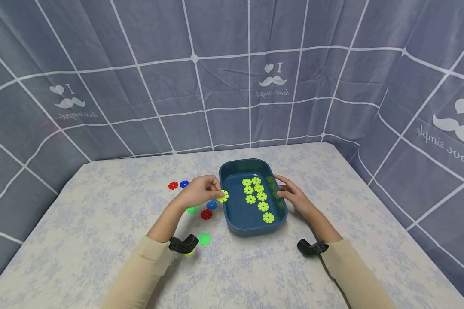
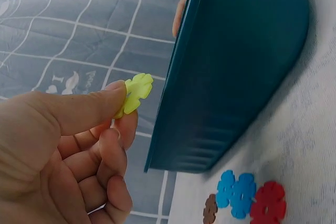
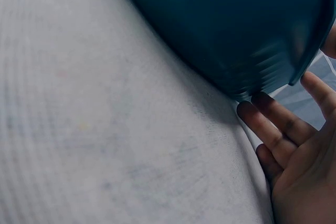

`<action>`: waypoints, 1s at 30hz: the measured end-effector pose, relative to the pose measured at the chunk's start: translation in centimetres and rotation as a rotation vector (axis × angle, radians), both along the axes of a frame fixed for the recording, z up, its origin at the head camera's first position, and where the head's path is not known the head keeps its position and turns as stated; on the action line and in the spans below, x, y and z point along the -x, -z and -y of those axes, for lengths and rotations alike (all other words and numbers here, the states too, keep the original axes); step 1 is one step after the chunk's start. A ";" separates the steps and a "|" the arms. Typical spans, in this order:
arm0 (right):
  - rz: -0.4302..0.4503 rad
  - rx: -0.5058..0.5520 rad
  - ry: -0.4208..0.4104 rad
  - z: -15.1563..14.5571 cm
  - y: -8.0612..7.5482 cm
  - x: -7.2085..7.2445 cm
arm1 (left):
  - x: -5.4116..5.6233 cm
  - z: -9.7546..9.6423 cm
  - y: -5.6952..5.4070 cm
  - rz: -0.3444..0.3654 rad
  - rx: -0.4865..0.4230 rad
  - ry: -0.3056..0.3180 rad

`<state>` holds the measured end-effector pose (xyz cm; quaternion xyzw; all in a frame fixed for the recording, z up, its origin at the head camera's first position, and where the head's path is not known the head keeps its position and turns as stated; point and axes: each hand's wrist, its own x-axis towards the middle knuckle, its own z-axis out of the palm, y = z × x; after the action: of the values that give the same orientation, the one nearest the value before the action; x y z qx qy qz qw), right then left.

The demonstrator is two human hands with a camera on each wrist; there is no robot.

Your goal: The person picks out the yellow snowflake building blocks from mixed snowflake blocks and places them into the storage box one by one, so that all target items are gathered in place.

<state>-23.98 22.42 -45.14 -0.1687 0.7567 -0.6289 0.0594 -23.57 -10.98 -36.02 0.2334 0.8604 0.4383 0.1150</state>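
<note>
My left hand [image 1: 198, 191] pinches a yellow-green notched plastic disc [image 2: 138, 92] between thumb and index finger, its other fingers curled in. In the head view that disc overlaps the left rim of a dark teal bin [image 1: 237, 216]. Inside the bin lie several discs of the same colour [image 1: 263, 206]. At the bin's right side, my right hand [image 1: 295, 198] touches the rim and outer wall with fairly straight fingers [image 3: 273, 129].
Left of the bin, loose discs lie on the pale patterned tablecloth [image 1: 100, 223]: a red disc [image 1: 206, 214], a blue disc [image 1: 212, 204], a green disc [image 1: 204, 239] and several others. A grey checked curtain [image 1: 224, 77] hangs behind the table.
</note>
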 end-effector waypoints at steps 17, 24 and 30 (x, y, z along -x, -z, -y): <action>-0.006 0.000 -0.011 -0.3 0.5 0.2 | 0.2 -3.0 0.6 -0.006 0.020 0.048; -0.005 0.001 -0.005 -0.3 0.4 0.2 | 0.3 -4.2 0.5 -0.013 0.023 0.054; -0.007 0.002 -0.003 -0.2 0.4 0.2 | 0.4 -5.1 0.7 -0.021 0.021 0.069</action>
<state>-24.21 22.66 -45.56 -0.1719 0.7561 -0.6289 0.0576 -24.02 -5.90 -36.69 0.2665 0.8573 0.4227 0.1236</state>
